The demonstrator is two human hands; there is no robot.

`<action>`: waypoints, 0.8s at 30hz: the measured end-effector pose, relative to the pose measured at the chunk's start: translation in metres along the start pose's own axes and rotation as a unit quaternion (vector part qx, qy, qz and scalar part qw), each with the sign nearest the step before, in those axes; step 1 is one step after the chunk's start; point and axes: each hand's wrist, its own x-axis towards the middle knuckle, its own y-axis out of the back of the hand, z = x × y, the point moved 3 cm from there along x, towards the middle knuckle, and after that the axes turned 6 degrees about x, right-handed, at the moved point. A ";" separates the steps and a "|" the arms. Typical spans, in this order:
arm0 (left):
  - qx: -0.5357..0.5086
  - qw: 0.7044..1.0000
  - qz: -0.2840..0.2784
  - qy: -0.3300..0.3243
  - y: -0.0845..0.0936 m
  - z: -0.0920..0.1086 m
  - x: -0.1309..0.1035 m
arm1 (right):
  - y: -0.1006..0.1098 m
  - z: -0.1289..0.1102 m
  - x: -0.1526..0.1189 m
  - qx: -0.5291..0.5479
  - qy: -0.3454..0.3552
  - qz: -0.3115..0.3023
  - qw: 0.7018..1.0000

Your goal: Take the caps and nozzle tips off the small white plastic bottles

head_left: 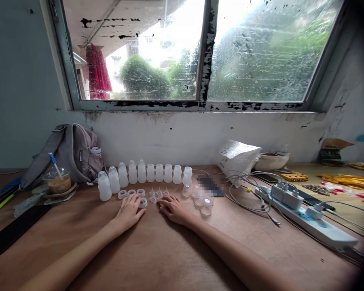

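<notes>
My left hand (130, 212) rests on the table over a cluster of white collar rings (140, 192), thumb apart, fingers partly covering a ring. My right hand (173, 209) lies with its fingertips at the clear bottle nipples (159, 192), its fingers stretched out. Neither hand visibly lifts anything. Behind them, a curved row of milky baby bottles (133, 173) stands upright. Those on the left, such as the front bottle (104, 188), have tops fitted; the bottles on the right, like one (187, 176), show open necks. Clear domed caps (205, 208) lie beyond my right wrist.
On the left are a drink cup with straw (57, 180), a grey backpack (74, 149), a black flat case (16, 228) and pens (3, 203). To the right lie tangled cables (245, 202), a power strip (315, 224) and a white bag (238, 159). A wall with a window is behind.
</notes>
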 end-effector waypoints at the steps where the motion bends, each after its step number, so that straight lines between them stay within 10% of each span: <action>1: -0.005 1.000 0.014 -0.001 -0.001 0.004 0.005 | 0.001 -0.002 0.000 0.002 0.000 0.004 1.000; 15: -0.221 0.969 0.115 -0.003 0.013 0.021 -0.002 | 0.000 -0.059 -0.016 0.043 0.175 -0.065 0.981; 24: -0.119 0.983 0.048 -0.130 0.017 0.036 -0.004 | -0.003 -0.036 -0.009 0.132 0.029 0.043 0.990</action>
